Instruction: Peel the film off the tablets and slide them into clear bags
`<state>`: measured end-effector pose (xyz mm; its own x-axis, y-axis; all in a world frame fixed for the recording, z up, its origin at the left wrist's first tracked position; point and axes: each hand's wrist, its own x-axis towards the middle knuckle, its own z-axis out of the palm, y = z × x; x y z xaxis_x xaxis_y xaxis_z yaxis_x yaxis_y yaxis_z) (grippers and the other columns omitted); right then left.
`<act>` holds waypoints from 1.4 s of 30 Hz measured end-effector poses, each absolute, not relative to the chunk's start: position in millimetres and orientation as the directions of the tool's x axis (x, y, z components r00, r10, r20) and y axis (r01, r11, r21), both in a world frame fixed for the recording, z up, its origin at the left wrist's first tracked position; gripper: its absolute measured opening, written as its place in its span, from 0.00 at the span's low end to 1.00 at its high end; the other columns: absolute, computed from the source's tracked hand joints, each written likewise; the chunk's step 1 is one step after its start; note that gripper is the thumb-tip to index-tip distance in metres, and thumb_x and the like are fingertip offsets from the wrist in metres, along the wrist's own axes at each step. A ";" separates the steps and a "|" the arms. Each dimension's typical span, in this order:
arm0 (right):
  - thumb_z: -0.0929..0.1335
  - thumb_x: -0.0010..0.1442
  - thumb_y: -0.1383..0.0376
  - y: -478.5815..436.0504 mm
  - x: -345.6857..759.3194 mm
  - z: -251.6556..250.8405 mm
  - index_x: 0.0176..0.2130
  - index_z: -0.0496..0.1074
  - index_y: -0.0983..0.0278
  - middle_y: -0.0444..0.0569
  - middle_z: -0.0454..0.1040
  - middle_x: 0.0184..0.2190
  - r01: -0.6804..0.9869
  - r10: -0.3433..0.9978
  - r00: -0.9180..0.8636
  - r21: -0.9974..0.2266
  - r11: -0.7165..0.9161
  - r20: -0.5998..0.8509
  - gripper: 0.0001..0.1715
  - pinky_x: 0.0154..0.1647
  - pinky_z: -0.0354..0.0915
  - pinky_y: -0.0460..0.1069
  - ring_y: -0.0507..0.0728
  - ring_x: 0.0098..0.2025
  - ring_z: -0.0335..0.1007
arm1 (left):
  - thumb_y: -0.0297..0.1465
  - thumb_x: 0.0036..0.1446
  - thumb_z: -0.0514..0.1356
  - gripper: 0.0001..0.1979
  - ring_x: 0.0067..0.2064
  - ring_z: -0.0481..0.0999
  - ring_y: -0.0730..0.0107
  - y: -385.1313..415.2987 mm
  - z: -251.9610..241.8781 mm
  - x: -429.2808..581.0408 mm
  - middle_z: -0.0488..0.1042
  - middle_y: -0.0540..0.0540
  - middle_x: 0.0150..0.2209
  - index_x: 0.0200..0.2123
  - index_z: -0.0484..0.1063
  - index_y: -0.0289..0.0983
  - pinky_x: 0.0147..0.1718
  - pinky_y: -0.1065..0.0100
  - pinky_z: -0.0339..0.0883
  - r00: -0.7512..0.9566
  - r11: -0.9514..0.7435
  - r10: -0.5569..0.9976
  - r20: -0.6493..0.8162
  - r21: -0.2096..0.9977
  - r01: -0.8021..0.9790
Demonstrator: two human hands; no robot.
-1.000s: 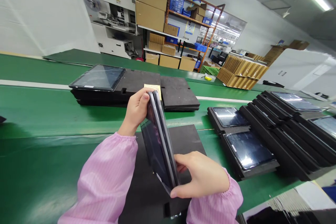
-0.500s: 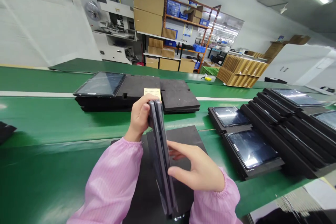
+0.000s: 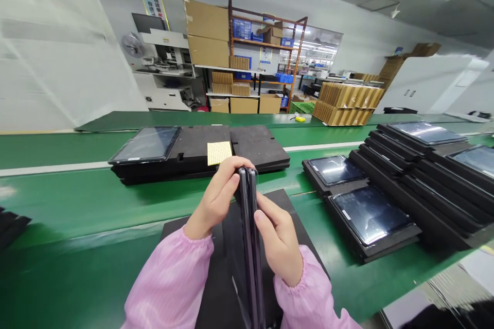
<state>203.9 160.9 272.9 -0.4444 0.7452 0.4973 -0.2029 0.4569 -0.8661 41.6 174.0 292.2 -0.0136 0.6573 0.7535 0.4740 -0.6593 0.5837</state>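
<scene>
Two dark tablets [image 3: 250,247] stand on edge, side by side, with their narrow sides facing me. My left hand [image 3: 218,193] is closed round their far upper corner, thumb on the left face. On the right face, my right hand [image 3: 280,239] grips near the top, its thumb by the edge and its fingertips partly hidden behind. Below them lies a black foam pad [image 3: 210,262] on the green bench. Just beyond my left hand, a yellow sheet of small dots [image 3: 219,153] rests on more black foam.
Stacked black foam trays [image 3: 409,190] fill the right side, several bearing tablets, including a near one [image 3: 376,214]. Another tablet [image 3: 148,143] lies on foam at the back left. A cardboard divider stack [image 3: 347,103] and a yellow item [image 3: 300,119] sit at the bench's far side.
My right hand has moved up along the tablets toward their far end and closed on them. The tablets now stand more upright, and the view has tilted up slightly.
</scene>
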 end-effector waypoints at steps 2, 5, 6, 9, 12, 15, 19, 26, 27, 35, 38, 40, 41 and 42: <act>0.63 0.65 0.67 163.1 204.6 272.7 0.58 0.73 0.58 0.48 0.74 0.58 -0.222 0.774 -0.402 -0.872 0.436 0.489 0.24 0.63 0.66 0.56 0.61 0.60 0.70 | 0.48 0.64 0.50 0.20 0.46 0.71 0.58 171.3 294.3 41.8 0.73 0.43 0.45 0.47 0.68 0.40 0.48 0.59 0.67 0.075 -0.646 0.706 0.704 0.597 0.475; 0.65 0.62 0.68 166.0 206.3 272.6 0.55 0.76 0.58 0.48 0.77 0.55 -0.260 0.790 -0.380 -0.875 0.408 0.481 0.23 0.56 0.72 0.55 0.62 0.56 0.75 | 0.49 0.58 0.55 0.26 0.49 0.68 0.55 167.6 295.7 41.5 0.67 0.42 0.50 0.54 0.61 0.40 0.51 0.55 0.64 0.190 -0.633 0.740 0.645 0.573 0.520; 0.65 0.61 0.68 166.7 206.9 272.9 0.54 0.77 0.58 0.48 0.78 0.54 -0.272 0.797 -0.373 -0.877 0.396 0.476 0.23 0.54 0.73 0.55 0.62 0.55 0.76 | 0.48 0.57 0.55 0.27 0.50 0.67 0.54 166.6 295.8 42.0 0.65 0.42 0.51 0.55 0.59 0.40 0.52 0.54 0.63 0.212 -0.633 0.742 0.636 0.561 0.534; 0.66 0.60 0.68 167.5 208.8 275.1 0.50 0.80 0.59 0.49 0.81 0.49 -0.299 0.830 -0.327 -0.882 0.363 0.452 0.20 0.49 0.76 0.54 0.63 0.50 0.79 | 0.40 0.53 0.57 0.28 0.51 0.65 0.54 163.6 296.3 45.8 0.62 0.42 0.52 0.56 0.56 0.41 0.52 0.53 0.62 0.243 -0.638 0.735 0.633 0.523 0.565; 0.67 0.60 0.68 167.7 211.5 278.7 0.46 0.82 0.58 0.48 0.82 0.45 -0.317 0.837 -0.314 -0.881 0.352 0.448 0.18 0.48 0.77 0.54 0.62 0.46 0.81 | 0.34 0.49 0.56 0.28 0.50 0.64 0.54 160.9 297.0 50.9 0.61 0.43 0.50 0.54 0.55 0.42 0.50 0.54 0.62 0.257 -0.640 0.727 0.637 0.492 0.590; 0.68 0.58 0.67 168.1 214.0 281.1 0.44 0.83 0.59 0.48 0.83 0.43 -0.320 0.833 -0.331 -0.883 0.343 0.444 0.17 0.44 0.78 0.52 0.62 0.43 0.82 | 0.32 0.47 0.55 0.27 0.49 0.64 0.55 159.5 297.1 54.7 0.60 0.43 0.48 0.53 0.55 0.42 0.49 0.55 0.62 0.270 -0.657 0.712 0.648 0.478 0.583; 0.69 0.56 0.66 168.8 216.3 281.9 0.39 0.84 0.61 0.50 0.84 0.37 -0.297 0.863 -0.276 -0.892 0.342 0.423 0.13 0.38 0.78 0.52 0.62 0.39 0.82 | 0.32 0.47 0.54 0.27 0.48 0.63 0.57 159.6 295.8 58.9 0.59 0.44 0.48 0.53 0.54 0.43 0.49 0.56 0.61 0.283 -0.672 0.704 0.652 0.481 0.563; 0.70 0.52 0.68 167.4 223.0 286.3 0.32 0.84 0.60 0.49 0.84 0.31 -0.299 0.871 -0.219 -0.880 0.370 0.440 0.11 0.33 0.78 0.50 0.61 0.33 0.83 | 0.30 0.46 0.53 0.26 0.47 0.63 0.58 156.7 296.2 70.6 0.59 0.45 0.47 0.52 0.55 0.42 0.47 0.57 0.61 0.294 -0.694 0.681 0.671 0.463 0.551; 0.70 0.51 0.68 167.2 223.7 286.8 0.31 0.84 0.60 0.49 0.84 0.30 -0.292 0.875 -0.202 -0.880 0.375 0.440 0.10 0.31 0.77 0.49 0.61 0.31 0.82 | 0.30 0.47 0.52 0.25 0.47 0.63 0.58 156.5 296.2 72.3 0.60 0.45 0.47 0.51 0.56 0.42 0.47 0.57 0.61 0.291 -0.699 0.675 0.678 0.461 0.547; 0.70 0.53 0.66 165.1 224.8 288.1 0.29 0.84 0.60 0.49 0.84 0.29 -0.269 0.880 -0.205 -0.889 0.370 0.428 0.09 0.29 0.76 0.49 0.61 0.31 0.82 | 0.32 0.59 0.48 0.12 0.45 0.67 0.58 159.2 293.1 79.5 0.65 0.44 0.43 0.47 0.60 0.42 0.45 0.57 0.64 0.196 -0.688 0.650 0.734 0.458 0.563; 0.70 0.53 0.66 165.0 225.0 288.2 0.29 0.84 0.61 0.48 0.84 0.28 -0.260 0.879 -0.204 -0.889 0.376 0.431 0.09 0.29 0.76 0.48 0.60 0.30 0.82 | 0.34 0.60 0.47 0.11 0.44 0.68 0.59 159.2 292.1 82.2 0.66 0.44 0.41 0.45 0.62 0.41 0.44 0.56 0.65 0.145 -0.669 0.644 0.751 0.462 0.582; 0.70 0.53 0.66 164.7 225.5 288.1 0.29 0.83 0.61 0.48 0.83 0.28 -0.251 0.878 -0.210 -0.892 0.376 0.429 0.09 0.30 0.76 0.48 0.60 0.31 0.82 | 0.35 0.61 0.47 0.11 0.44 0.69 0.59 158.8 291.8 83.9 0.67 0.44 0.41 0.44 0.62 0.41 0.44 0.56 0.66 0.125 -0.657 0.641 0.757 0.458 0.598; 0.70 0.54 0.66 164.4 225.7 288.0 0.29 0.83 0.61 0.48 0.83 0.28 -0.244 0.878 -0.213 -0.894 0.377 0.428 0.09 0.30 0.76 0.48 0.60 0.31 0.82 | 0.35 0.61 0.47 0.11 0.43 0.69 0.59 158.6 291.6 84.8 0.67 0.44 0.41 0.44 0.62 0.41 0.43 0.56 0.67 0.120 -0.655 0.636 0.762 0.451 0.606; 0.69 0.54 0.65 163.9 225.9 287.8 0.28 0.82 0.62 0.48 0.83 0.27 -0.235 0.878 -0.213 -0.895 0.379 0.428 0.10 0.30 0.76 0.47 0.59 0.31 0.82 | 0.35 0.61 0.47 0.11 0.43 0.69 0.59 158.4 291.4 85.6 0.67 0.44 0.41 0.45 0.63 0.41 0.42 0.56 0.67 0.119 -0.655 0.629 0.768 0.441 0.614</act>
